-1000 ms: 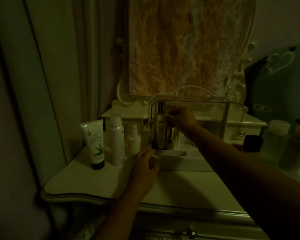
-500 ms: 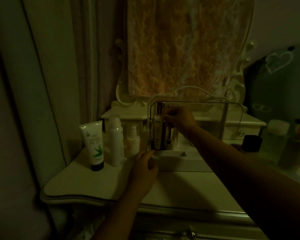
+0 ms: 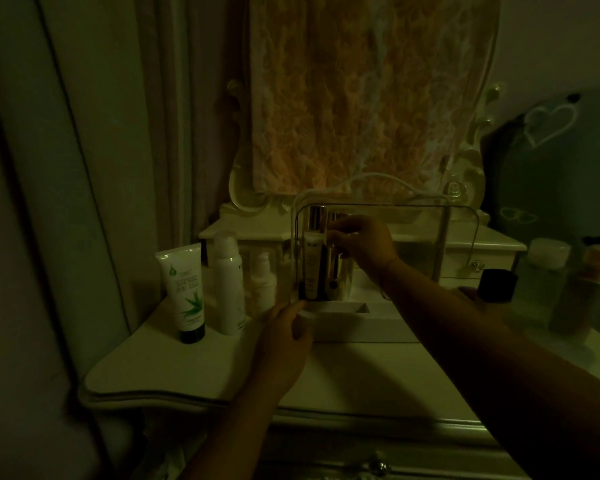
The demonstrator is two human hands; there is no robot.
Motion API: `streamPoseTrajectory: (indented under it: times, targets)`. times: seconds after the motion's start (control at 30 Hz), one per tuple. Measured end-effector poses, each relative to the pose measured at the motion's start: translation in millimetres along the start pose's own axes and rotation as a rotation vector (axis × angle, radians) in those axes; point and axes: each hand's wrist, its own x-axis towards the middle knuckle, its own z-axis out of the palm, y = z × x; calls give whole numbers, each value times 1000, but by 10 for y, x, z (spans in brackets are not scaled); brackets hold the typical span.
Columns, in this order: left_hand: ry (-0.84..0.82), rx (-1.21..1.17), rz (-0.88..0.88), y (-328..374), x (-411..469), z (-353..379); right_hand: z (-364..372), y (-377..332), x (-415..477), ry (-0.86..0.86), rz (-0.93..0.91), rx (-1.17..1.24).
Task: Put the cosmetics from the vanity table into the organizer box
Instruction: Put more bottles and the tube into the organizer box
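Observation:
A clear-walled organizer box [image 3: 426, 258] with a white base stands in the middle of the vanity table [image 3: 174, 368]. Inside its left end stand a white bottle [image 3: 311, 268] and a gold-capped bottle [image 3: 335, 268]. My right hand [image 3: 362, 242] reaches into the box, its fingers closed around the top of the gold-capped bottle. My left hand [image 3: 284, 336] grips the front left corner of the box base. Left of the box stand an aloe tube [image 3: 184, 289], a white spray can [image 3: 227, 282] and a small white pump bottle [image 3: 263, 280].
A black-capped jar [image 3: 497, 285] and several pale bottles [image 3: 548, 268] stand right of the box. A cloth-covered mirror [image 3: 361, 98] rises behind, over small drawers [image 3: 478, 259]. A curtain [image 3: 66, 168] hangs at the left. The table's front edge has a drawer knob [image 3: 378, 464].
Almost nothing has moved. My right hand stays on the gold-capped bottle in the box, shifted very slightly left. My left hand stays on the box corner.

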Motion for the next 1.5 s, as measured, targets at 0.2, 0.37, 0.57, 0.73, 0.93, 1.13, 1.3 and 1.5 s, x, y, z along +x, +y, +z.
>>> streamPoseTrajectory:
  times: [0.2,0.37,0.57,0.73,0.93,1.13,1.3,1.5]
  targets:
    - [15,28,24,5,-14,0,-151,85,-368,107,-86,-141]
    - [6,78,56,22,-17,30,-418,429,-875,108,-159,-501]
    - [29,359,169,64,-81,83,-761,768,-1234,-115,-146,-817]
    - [-37,604,324,87,-148,136,-815,889,-1368,-162,-161,-885]
    - [-128,647,381,246,-221,385,-805,900,-1366,-180,-188,-939]
    - [-141,657,417,322,-299,502,-816,926,-1373,-200,-170,-981]
    - [-151,643,437,298,-302,478,-811,925,-1382,-193,-168,-984]
    - [43,379,397,366,-333,418,-811,903,-1406,-183,-178,-969]
